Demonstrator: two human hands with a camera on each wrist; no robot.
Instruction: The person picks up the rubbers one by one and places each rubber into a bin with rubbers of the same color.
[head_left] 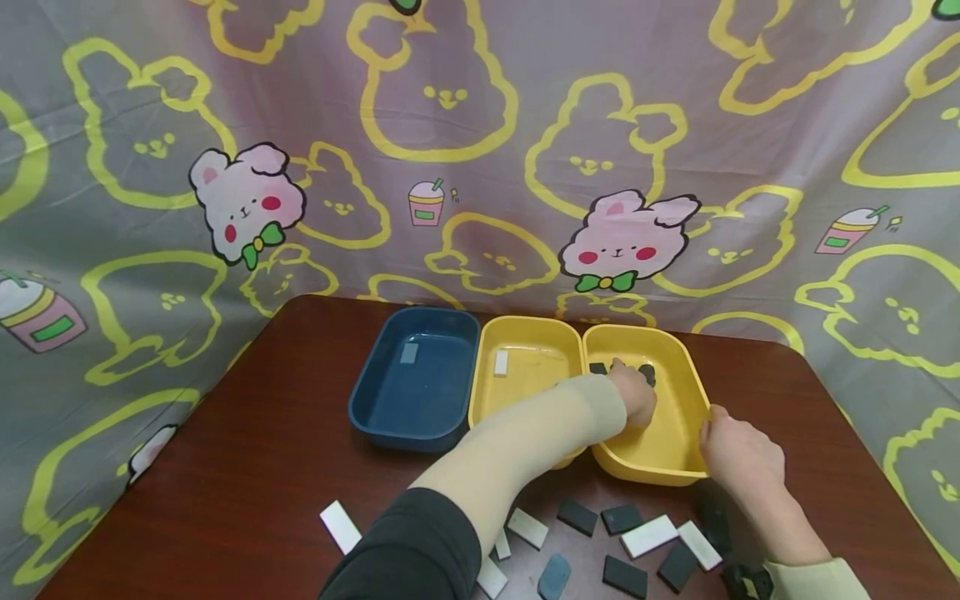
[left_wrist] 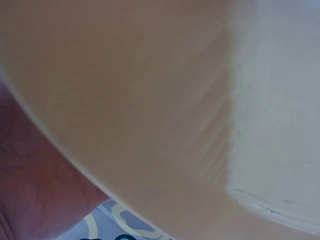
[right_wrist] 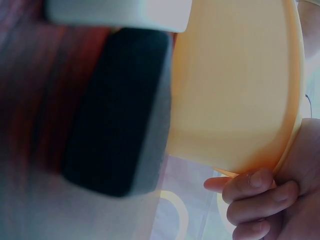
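Observation:
My left hand [head_left: 636,393] reaches across into the right yellow bin [head_left: 678,433], close to dark blocks [head_left: 648,374] lying at its far side. Its fingertips point down and are partly hidden, so whether they hold a block does not show. My right hand [head_left: 742,450] grips that bin's right rim, its fingers [right_wrist: 257,197] curled at the edge in the right wrist view. A second yellow bin [head_left: 477,392] with a white block [head_left: 501,362] stands alongside. The left wrist view shows mostly a blurred bin wall [left_wrist: 150,125].
A blue bin [head_left: 427,437] holding a pale block [head_left: 409,353] stands at the left. White blocks [head_left: 648,536], black blocks [head_left: 625,576] and a blue-grey piece [head_left: 554,576] lie scattered on the brown table [head_left: 225,467] in front. A patterned curtain [head_left: 480,192] hangs behind.

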